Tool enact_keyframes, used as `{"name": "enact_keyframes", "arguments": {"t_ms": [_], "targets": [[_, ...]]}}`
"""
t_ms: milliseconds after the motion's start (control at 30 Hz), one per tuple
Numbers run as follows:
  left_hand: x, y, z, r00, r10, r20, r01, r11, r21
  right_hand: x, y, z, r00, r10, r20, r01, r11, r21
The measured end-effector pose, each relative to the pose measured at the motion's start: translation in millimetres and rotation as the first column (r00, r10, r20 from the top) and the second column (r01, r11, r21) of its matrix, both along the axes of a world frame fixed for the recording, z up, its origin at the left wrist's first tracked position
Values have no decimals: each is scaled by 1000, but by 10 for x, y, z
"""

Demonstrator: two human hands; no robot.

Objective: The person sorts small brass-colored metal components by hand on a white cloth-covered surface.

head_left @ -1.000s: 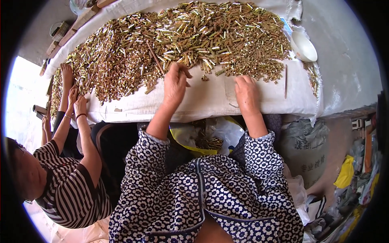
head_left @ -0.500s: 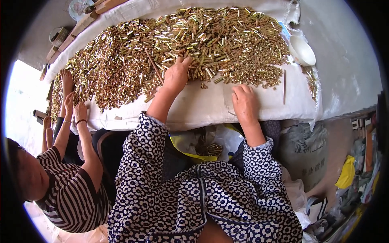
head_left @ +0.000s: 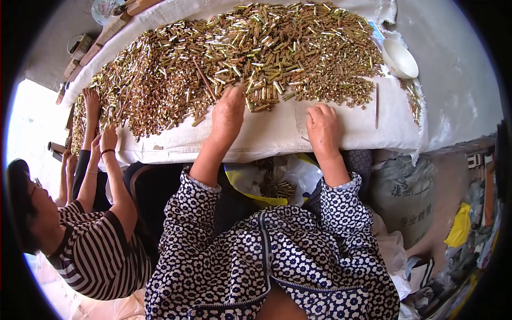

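A broad pile of small brass-coloured metal cylinders [head_left: 256, 48] covers the far part of the white cloth-covered table [head_left: 272, 130]. At its front edge my left hand [head_left: 228, 116] has its fingers drawn together; the fingertips are blurred, and what they hold is hidden. Just right of that hand, several cylinders lie side by side in a short row [head_left: 263, 97]. My right hand [head_left: 323, 127] is at the cloth near the table's front edge, fingers curled under. A thin pale sliver shows beside its palm; its grip is hidden.
A white bowl [head_left: 400, 58] and a thin brown stick [head_left: 377, 106] are at the right. Another stick [head_left: 205, 80] leans in the pile. Below the table edge, an open bag [head_left: 250, 186] holds more cylinders. At left, a person in stripes [head_left: 101, 250] works at the same pile.
My left hand has pulled back toward me from the pile, its fingers drawing in. My right hand has stayed nearly in place, its fingers curling more. The person at left has shifted their head and hands.
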State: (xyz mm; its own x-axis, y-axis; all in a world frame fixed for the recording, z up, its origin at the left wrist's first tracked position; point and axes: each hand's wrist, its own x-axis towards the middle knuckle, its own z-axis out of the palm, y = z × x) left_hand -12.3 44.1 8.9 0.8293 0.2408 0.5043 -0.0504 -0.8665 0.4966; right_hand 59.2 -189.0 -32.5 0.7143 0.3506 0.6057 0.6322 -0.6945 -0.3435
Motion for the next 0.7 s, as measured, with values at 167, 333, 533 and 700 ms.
{"name": "enact_keyframes", "arguments": {"t_ms": [167,333,533,700], "targets": [[58,-206,39,965,-1,-263,84,948,306,-8,4,15,999,-24,-27,23,998,-62],[143,-111,-45,960,16,-278,91,925,369,-53,23,38,1000,-10,-18,9,999,-53],[96,-75,-86,982,-21,-189,86,936,342,-69,28,0,997,77,-19,-73,985,157],[57,-99,-79,982,53,-181,-1,961,278,-108,78,7,980,197,-28,-181,939,293]]}}
